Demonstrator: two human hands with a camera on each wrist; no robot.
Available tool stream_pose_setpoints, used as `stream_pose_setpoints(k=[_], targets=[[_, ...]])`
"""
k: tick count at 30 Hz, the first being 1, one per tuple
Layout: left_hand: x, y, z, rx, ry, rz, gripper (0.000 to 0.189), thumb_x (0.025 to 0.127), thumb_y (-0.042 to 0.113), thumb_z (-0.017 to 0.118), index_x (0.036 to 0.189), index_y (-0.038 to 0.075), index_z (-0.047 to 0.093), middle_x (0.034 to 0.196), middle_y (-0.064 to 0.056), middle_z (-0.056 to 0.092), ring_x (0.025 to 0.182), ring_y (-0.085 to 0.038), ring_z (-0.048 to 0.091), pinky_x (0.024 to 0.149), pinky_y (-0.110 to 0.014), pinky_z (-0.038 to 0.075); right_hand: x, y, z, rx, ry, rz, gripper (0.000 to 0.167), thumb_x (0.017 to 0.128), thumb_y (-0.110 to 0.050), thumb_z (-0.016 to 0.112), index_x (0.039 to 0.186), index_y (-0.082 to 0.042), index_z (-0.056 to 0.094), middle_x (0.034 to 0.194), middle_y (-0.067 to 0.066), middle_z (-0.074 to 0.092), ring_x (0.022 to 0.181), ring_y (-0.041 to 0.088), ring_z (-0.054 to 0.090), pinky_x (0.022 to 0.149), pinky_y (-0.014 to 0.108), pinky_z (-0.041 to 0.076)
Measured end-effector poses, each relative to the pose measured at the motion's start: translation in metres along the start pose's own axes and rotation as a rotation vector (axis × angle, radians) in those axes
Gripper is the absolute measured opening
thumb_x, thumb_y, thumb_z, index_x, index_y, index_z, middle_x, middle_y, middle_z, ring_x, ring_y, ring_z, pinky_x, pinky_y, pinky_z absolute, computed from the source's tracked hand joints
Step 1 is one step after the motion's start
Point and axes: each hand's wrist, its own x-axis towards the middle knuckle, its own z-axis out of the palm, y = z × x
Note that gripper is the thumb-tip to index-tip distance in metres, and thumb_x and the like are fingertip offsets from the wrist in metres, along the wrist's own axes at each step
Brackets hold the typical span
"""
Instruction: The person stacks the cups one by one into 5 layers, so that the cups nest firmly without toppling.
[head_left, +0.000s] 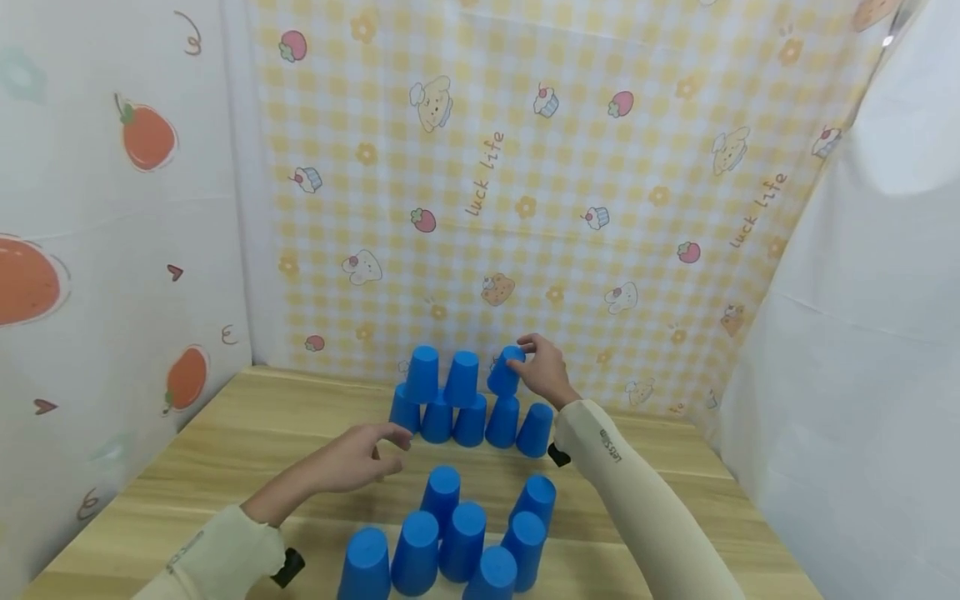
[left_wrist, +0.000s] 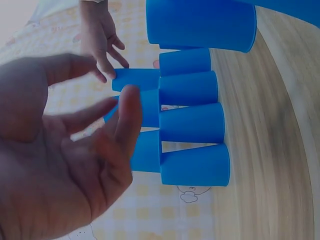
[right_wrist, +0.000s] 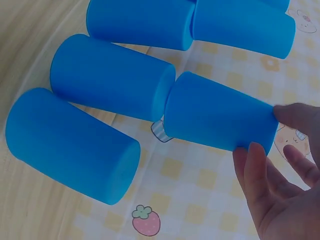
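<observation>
Apparently mid-stacking: right hand (head_left: 546, 368) pinches an upper cup (head_left: 502, 377) near worktop's (head_left: 300, 410) back edge, left hand (head_left: 358, 459) empty, loosely spread; releasing calls for even seating.

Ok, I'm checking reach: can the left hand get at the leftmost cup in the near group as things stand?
Probably yes: the left hand looks empty and nothing sits on the leftmost cup; only the neighbouring cup crowds its right side.
</observation>
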Motion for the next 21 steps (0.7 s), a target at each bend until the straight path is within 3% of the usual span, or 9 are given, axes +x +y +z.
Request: stream_pose_setpoints(k=[5,9,14,21], targets=[[0.0001,-0.0007,-0.0007,0.014,-0.159,0.050,0.041,0.099,0.025,0.061,0.132,0.001,0.056,0.122,-0.009,0.064,0.095,-0.022,0.065,0.077,-0.030,0.056,-0.0002,-0.0006,-0.0011,-0.019,-0.006,-0.014,0.040,0.093,-0.020,0.071,0.127,-0.006,0.058,0.127,0.018,0.062,0.107,0.034,0.065,0.087,0.049,0.055],[-0.0013,0.0006,-0.0001,0.015,-0.249,0.059,0.046,0.099,0.025,0.061,0.137,0.001,0.052,0.122,-0.007,0.065,0.105,-0.027,0.064,0.085,-0.031,0.054,0.0015,-0.0002,-0.0003,-0.017,0.020,-0.016,0.041,0.093,-0.020,0.070,0.129,-0.005,0.057,0.129,0.017,0.061,0.108,0.034,0.064,0.086,0.048,0.055],[-0.0052,0.0018,-0.0013,-0.008,-0.294,0.065,0.046,0.100,0.024,0.060,0.139,0.001,0.050,0.122,-0.006,0.065,0.113,-0.031,0.061,0.089,-0.029,0.052,0.0020,0.0009,0.0007,-0.021,0.009,0.007,0.042,0.093,-0.019,0.071,0.130,-0.003,0.057,0.129,0.018,0.061,0.109,0.035,0.064,0.087,0.049,0.055],[-0.0086,0.0009,-0.0021,-0.023,-0.404,0.020,0.040,0.102,0.026,0.057,0.136,0.007,0.054,0.120,-0.002,0.065,0.110,-0.021,0.061,0.090,-0.031,0.051,-0.0020,0.0037,-0.0015,-0.034,-0.037,0.021,0.042,0.093,-0.019,0.071,0.130,-0.007,0.056,0.129,0.020,0.061,0.107,0.036,0.065,0.084,0.048,0.056]])
